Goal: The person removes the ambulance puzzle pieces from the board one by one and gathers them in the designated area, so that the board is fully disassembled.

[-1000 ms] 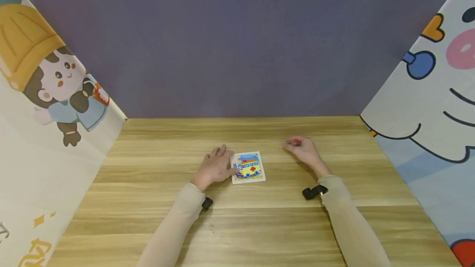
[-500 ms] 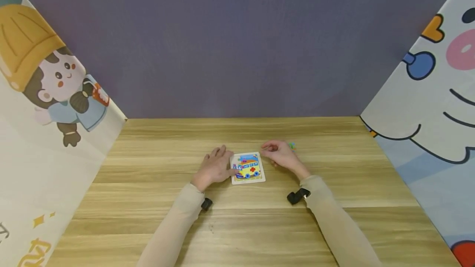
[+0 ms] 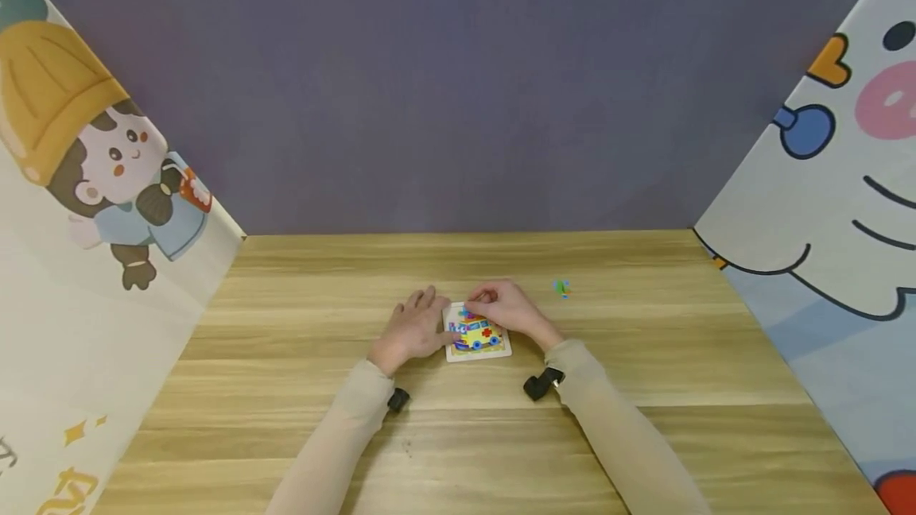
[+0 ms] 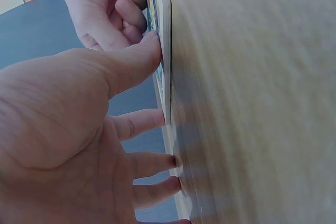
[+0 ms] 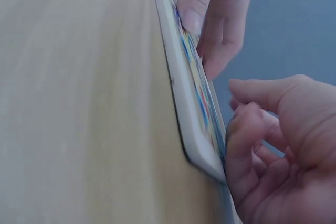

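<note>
A small square jigsaw puzzle (image 3: 478, 345) with a white frame and a yellow ambulance picture lies flat on the wooden table. My left hand (image 3: 413, 331) rests at its left edge, fingers spread straight, the thumb pressing on the picture. In the left wrist view the left thumb (image 4: 134, 61) lies over the frame while the other fingertips reach its side and the table. Over the puzzle's upper right part is my right hand (image 3: 510, 310), thumb and index finger brought together in a pinch. The puzzle piece there is almost wholly hidden by the fingers (image 5: 247, 124).
A few loose puzzle pieces (image 3: 561, 288), green, blue and orange, lie on the table (image 3: 343, 451) to the right of the puzzle. A dark wall (image 3: 458, 86) stands behind the table. Cartoon-printed panels flank both sides.
My right hand has moved left from the loose pieces to above the puzzle, uncovering those pieces. My left hand stays at the puzzle's left edge. The head view has tilted slightly upward.
</note>
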A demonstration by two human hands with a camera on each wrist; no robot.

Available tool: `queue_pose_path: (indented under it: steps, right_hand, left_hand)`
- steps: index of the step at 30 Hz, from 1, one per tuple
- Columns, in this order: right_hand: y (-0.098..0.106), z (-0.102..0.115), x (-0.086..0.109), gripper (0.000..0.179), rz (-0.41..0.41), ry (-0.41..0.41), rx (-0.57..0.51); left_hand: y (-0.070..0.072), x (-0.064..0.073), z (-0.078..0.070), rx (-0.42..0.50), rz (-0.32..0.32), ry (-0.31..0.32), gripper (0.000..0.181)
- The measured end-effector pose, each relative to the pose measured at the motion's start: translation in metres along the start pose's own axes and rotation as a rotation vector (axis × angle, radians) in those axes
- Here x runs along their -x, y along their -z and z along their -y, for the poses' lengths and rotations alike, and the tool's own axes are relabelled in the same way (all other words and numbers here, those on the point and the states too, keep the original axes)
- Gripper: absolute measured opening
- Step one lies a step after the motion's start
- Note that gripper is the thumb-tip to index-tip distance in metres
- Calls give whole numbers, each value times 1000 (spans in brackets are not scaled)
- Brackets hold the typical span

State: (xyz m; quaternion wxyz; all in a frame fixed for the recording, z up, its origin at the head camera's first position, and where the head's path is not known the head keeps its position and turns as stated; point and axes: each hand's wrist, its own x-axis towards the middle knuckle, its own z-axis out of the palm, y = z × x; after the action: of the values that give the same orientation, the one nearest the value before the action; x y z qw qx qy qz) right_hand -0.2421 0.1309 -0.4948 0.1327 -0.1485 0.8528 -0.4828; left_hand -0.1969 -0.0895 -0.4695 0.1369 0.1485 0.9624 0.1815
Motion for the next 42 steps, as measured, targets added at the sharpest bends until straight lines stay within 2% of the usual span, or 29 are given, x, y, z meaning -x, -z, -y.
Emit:
queue_pose_path:
  steps: [6, 14, 18, 23, 31, 38, 42]
  right_hand:
    - [-9, 4, -3, 13, 16, 59, 184]
    - [-14, 8, -4, 11, -5, 50, 264]
    - [-16, 10, -3, 9, -9, 88, 323]
    - [-17, 12, -2, 10, 5, 128, 360]
    - [-18, 16, -2, 13, 28, 115, 354]
    - [-23, 20, 0, 15, 3, 99, 436]
    - [-25, 20, 1, 14, -15, 88, 431]
  left_hand:
    - [0, 0, 1, 2, -6, -7, 69]
    - [-2, -1, 3, -3, -6, -12, 68]
    - [-2, -1, 3, -6, -5, -7, 67]
    - [-2, -2, 2, -1, -1, -3, 67]
    - [0, -1, 1, -2, 2, -3, 68]
    - [0, -1, 1, -22, -1, -8, 68]
    - [0, -1, 2, -22, 0, -4, 68]
